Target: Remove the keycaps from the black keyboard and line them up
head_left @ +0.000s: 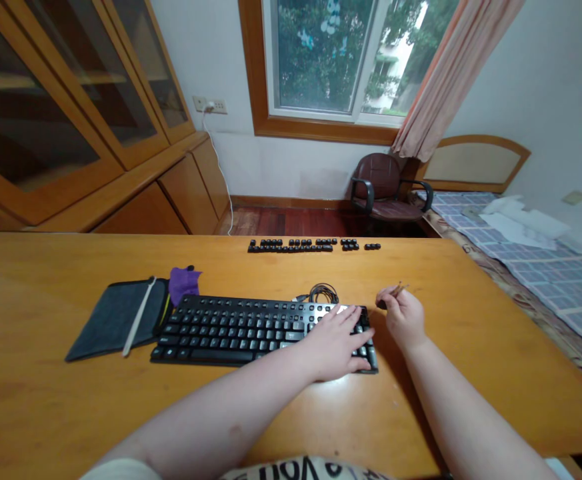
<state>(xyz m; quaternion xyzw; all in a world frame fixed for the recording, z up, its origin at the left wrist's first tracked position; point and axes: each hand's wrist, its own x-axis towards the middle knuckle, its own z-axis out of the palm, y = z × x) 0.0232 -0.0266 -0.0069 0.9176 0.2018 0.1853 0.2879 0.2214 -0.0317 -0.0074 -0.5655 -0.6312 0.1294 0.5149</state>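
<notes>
A black keyboard [231, 333] lies on the wooden desk, with bare dark spots along its top row and at its right end. Across its right-hand keys rests my left hand [338, 343], palm down and fingers spread. Just right of the keyboard, my right hand [405, 319] is closed round a small tool with thin brownish prongs [399, 289] that stick out above the fingers. A dark bit shows by its fingertips; the rest of the tool is hidden in the hand. Rows of loose black keycaps [291, 249] line the desk's far edge.
Left of the keyboard lie a dark grey pouch [105, 320], a pale thin stick with a brush-like end [139, 317] across it, and a purple cloth [183, 283]. A coiled black cable [323, 292] sits behind the keyboard. Beyond the desk stands a chair [381, 183].
</notes>
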